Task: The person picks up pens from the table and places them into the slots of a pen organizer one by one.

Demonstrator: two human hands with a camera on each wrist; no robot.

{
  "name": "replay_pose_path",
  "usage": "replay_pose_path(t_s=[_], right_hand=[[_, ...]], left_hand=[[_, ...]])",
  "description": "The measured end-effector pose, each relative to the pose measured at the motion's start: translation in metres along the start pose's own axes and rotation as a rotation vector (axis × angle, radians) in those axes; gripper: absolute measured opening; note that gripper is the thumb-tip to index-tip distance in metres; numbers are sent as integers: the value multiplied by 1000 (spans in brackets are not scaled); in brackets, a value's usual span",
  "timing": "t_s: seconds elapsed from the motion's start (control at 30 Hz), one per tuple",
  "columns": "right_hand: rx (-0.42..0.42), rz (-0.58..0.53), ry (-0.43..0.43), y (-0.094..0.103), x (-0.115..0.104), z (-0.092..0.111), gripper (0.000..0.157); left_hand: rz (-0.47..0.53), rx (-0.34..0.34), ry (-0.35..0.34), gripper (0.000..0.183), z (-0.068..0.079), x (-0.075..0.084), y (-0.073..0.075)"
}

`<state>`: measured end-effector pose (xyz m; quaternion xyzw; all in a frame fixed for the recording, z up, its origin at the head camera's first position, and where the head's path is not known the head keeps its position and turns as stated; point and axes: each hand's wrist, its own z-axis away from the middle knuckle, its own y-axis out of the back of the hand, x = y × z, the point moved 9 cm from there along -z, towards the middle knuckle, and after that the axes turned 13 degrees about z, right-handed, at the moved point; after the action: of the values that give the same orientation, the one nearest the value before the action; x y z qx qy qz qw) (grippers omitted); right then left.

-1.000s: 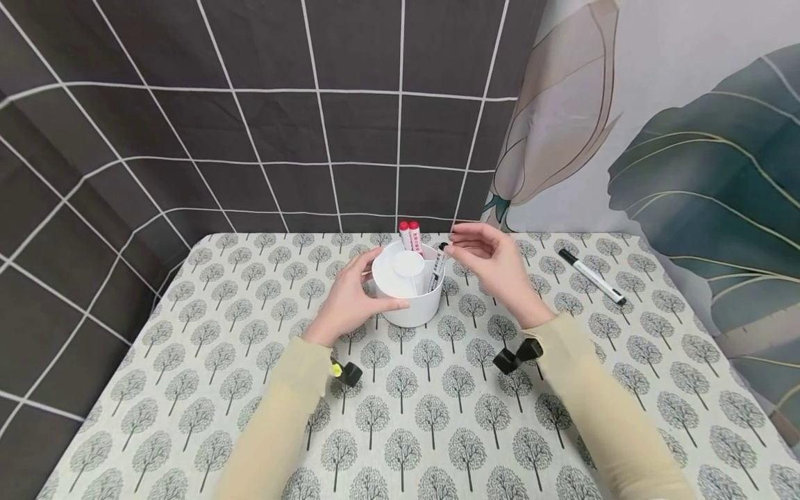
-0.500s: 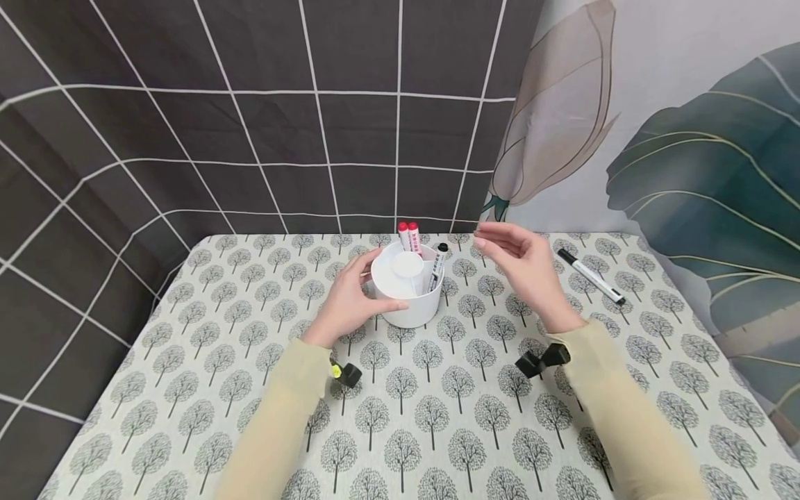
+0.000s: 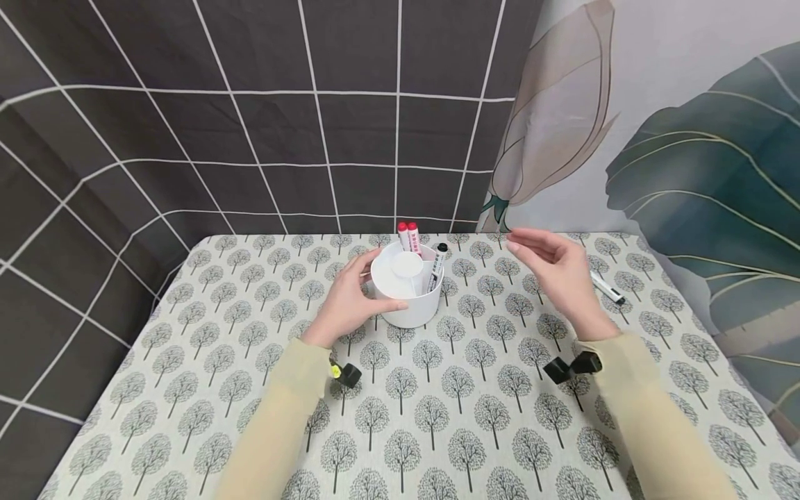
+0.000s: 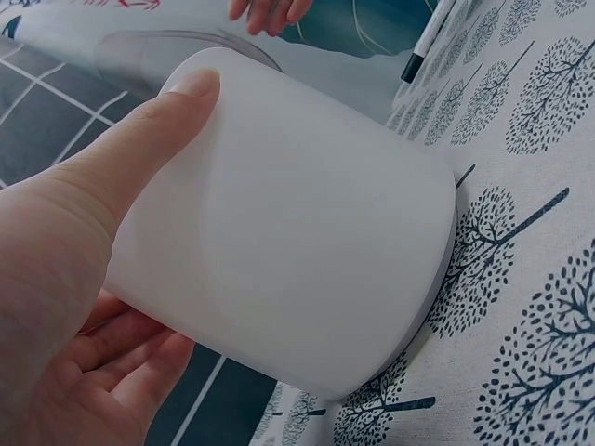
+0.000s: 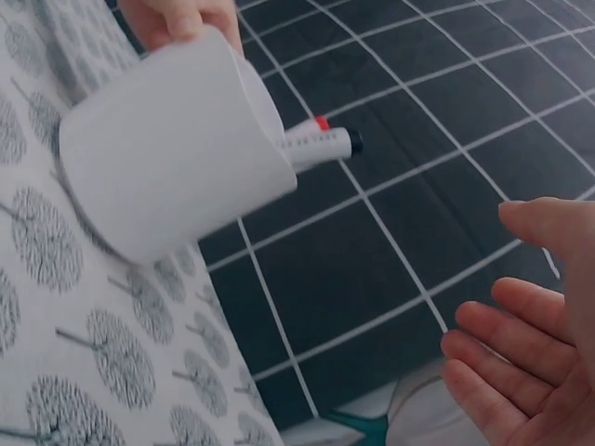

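My left hand (image 3: 345, 303) grips a white round desk organizer (image 3: 417, 312) at its left side, thumb across the front wall and fingers around the back. Two red-capped markers (image 3: 414, 239) stand in its rear compartment. A black-capped marker (image 3: 437, 264) leans in the right compartment. To the right, my right hand (image 3: 559, 281) hangs above the table with nothing in it, its fingers relaxed in the right wrist view. Past it lies a white marker (image 3: 608, 287), its far end hidden behind that hand. In the left wrist view the organizer's plain wall (image 4: 297, 232) fills the middle.
A tree-patterned cloth (image 3: 400, 417) covers the table. A dark curtain with a white grid (image 3: 250, 125) hangs behind and at the left. Another curtain with large leaves (image 3: 719, 153) hangs at the right.
My right hand has let go of the black-capped marker in the organizer and moved right, now partly covering the loose marker. My left hand and the organizer have stayed in place.
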<state>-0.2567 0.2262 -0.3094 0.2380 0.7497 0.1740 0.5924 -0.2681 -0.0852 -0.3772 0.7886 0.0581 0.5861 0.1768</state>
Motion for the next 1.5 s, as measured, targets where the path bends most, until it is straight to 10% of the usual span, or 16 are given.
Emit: replay_pose_path(t_s=[1.5], right_hand=[[45,220,-276,90,128,33,59]], left_hand=[[-2,4,1,109,0,-1,0]])
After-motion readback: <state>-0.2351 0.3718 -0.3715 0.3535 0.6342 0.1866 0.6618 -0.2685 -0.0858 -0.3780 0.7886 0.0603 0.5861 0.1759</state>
